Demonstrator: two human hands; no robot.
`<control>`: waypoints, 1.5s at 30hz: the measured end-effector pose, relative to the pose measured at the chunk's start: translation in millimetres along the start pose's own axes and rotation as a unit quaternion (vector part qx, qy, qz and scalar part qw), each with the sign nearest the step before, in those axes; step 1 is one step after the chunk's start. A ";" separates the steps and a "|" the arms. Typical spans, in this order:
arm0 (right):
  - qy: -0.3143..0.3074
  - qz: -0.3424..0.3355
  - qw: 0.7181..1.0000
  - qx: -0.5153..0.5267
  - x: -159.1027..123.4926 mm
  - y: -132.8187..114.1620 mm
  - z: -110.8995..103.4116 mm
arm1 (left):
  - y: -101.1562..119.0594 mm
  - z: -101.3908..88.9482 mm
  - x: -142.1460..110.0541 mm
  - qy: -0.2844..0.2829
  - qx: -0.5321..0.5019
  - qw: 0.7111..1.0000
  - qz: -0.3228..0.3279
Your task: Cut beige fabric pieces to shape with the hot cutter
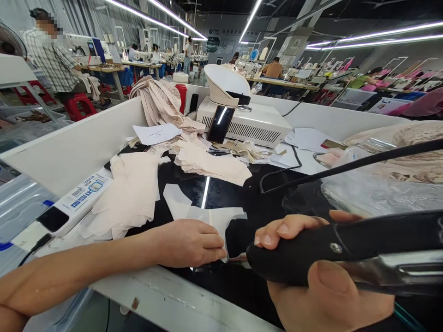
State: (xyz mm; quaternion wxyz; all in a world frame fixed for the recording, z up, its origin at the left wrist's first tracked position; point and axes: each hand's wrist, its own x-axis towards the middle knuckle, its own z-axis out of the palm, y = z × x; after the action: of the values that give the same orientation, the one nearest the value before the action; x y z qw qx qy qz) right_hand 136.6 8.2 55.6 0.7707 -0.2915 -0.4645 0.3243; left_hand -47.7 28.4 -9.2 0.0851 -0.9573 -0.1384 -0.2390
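Note:
My right hand (321, 286) is wrapped round the black handle of a hand-held tool (332, 251) with a black cord running up to the right. Its dark tip sits at the edge of a small pale fabric piece (211, 216) lying on the black work surface (221, 189). My left hand (190, 242) rests on that piece with its fingers flat and together, pressing it down beside the tool's tip.
Stacks of beige cut fabric (133, 189) and another pile (207, 161) cover the table's left and middle. A white machine (247, 122) with a phone (220, 124) leaning on it stands at the back. A clear plastic bag (377, 184) lies at right. People work at sewing stations behind.

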 end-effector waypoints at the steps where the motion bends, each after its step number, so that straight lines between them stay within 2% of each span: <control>1: -0.005 -0.001 1.000 -0.002 0.3 -0.3 -0.2 | 0.2 -0.6 0.2 -0.003 -0.001 1.000 -0.001; 6: -0.013 -0.008 1.000 -0.001 3.2 -2.7 -0.1 | 0.9 -2.4 0.5 -0.004 -0.010 1.000 -0.008; 12: -0.014 -0.021 1.000 -0.005 4.6 -1.5 -1.3 | -0.9 -0.2 0.1 0.028 -0.029 0.999 0.001; 21: -0.027 -0.026 0.999 0.002 0.0 1.3 -3.0 | 0.5 -3.5 0.3 0.014 -0.036 0.999 -0.007; 28: -0.040 -0.036 0.998 -0.008 0.2 3.4 -3.9 | -0.3 -1.5 0.9 0.032 -0.038 0.999 -0.005; 45: -0.036 -0.019 0.999 0.002 -2.6 5.7 -3.3 | -0.1 -3.8 2.0 0.041 -0.043 0.998 -0.006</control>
State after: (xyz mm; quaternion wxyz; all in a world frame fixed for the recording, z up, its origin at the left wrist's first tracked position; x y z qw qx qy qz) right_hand 137.4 9.2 48.7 0.7600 -0.2689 -0.4971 0.3210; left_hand -47.6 28.1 -5.0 0.0479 -0.9486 -0.1300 -0.2844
